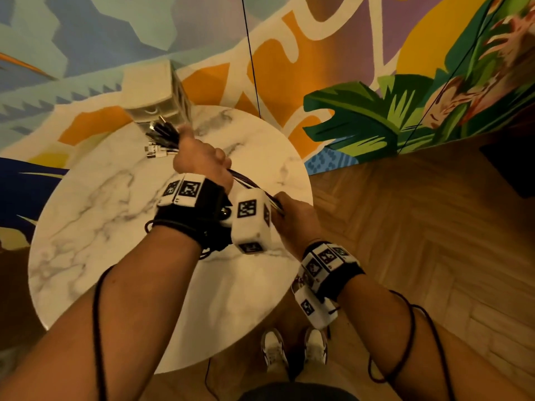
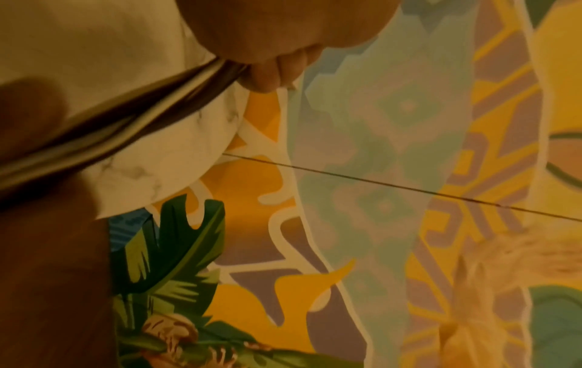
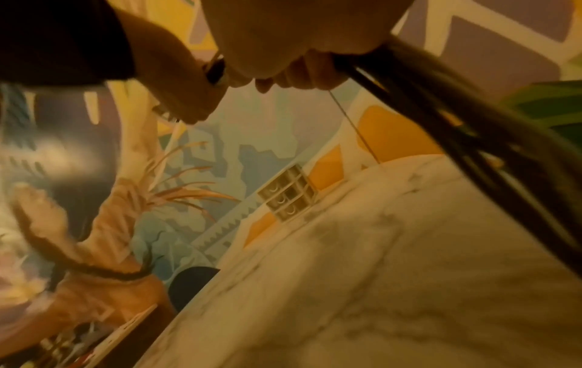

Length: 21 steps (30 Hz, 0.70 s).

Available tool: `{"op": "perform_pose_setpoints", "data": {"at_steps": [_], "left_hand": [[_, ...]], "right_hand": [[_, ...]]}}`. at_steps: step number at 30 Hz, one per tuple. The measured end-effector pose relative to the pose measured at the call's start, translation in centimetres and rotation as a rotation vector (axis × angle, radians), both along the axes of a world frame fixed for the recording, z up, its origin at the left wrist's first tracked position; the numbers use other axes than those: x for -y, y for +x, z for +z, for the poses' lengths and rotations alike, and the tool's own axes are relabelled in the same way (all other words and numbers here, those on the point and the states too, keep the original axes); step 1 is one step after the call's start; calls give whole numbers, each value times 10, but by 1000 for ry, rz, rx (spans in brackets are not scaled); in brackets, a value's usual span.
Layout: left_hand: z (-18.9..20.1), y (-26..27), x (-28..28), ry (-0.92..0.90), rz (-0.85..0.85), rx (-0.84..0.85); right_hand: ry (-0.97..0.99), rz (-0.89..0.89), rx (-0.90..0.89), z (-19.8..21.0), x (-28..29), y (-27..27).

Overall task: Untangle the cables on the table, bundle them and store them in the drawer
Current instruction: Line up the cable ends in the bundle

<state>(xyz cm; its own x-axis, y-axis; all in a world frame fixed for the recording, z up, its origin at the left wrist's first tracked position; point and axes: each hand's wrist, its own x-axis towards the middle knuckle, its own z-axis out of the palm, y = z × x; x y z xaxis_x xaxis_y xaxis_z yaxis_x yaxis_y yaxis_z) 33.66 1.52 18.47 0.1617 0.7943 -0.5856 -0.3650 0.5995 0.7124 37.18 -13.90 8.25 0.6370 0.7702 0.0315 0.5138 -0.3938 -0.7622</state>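
Head cam looks steeply down at marble table (image 1: 86, 227); wrist cams close under hands, sharing table, mural wall (image 2: 378, 174).

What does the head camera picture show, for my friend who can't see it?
Two hands hold a bunch of cables above a round marble table: the left hand near the plugs, the right hand further along. Small drawers stand behind.

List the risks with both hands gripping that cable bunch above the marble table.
The plug ends fan out loose beyond the left hand, so they may snag or re-tangle. The right hand grips the cables past the table edge; slack could drop floorward. The drawer unit looks shut.
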Motion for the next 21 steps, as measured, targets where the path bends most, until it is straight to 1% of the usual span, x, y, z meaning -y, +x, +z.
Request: {"op": "perform_pose_setpoints", "data": {"at_steps": [2,4,5,7,8,9,10,11,12,13,14,15,16,17,18,19,20,21], "left_hand": [[-1,-7,-10,88,30,57],[-7,-14,-17,145,-46,100],[-11,-19,-17,172,-122,119],[-11,-27,-7,245,-345,164],[-8,-31,1,301,-474,174],[-4,-35,10,373,-611,175],[4,-38,22,472,-765,144],[10,-41,34,621,-955,26],[13,-45,47,822,-1181,-138],[13,-50,62,1050,-1462,-336],[10,-54,76,1286,-1739,-545],[2,-58,86,1523,-1988,-698],[-5,-60,88,1662,-2193,-826],[-9,-60,84,1720,-2314,-960],[-11,-59,73,1789,-2332,-1112],[-14,-58,56,1840,-2286,-1266],[-14,-55,41,1898,-2212,-1368],[-14,-54,25,1947,-2123,-1431]], "right_hand": [[-20,20,-27,-10,14,9],[-1,38,-222,-17,24,17],[23,22,-382,-16,26,19],[81,-29,-718,-12,27,25],[81,-61,-854,-12,29,29],[68,-93,-958,-6,32,32],[56,-129,-1019,-7,33,38],[34,-153,-1046,-4,33,41],[15,-152,-1083,-1,32,45],[4,-145,-1100,5,29,47],[1,-135,-1109,10,27,49],[-8,-128,-1104,17,25,50],[-30,-119,-1094,21,24,52],[-61,-100,-1090,27,26,53],[-90,-70,-1084,32,27,52],[-129,-13,-1057,39,30,48],[-165,29,-1036,39,32,44],[-191,57,-1030,41,35,40]]}}
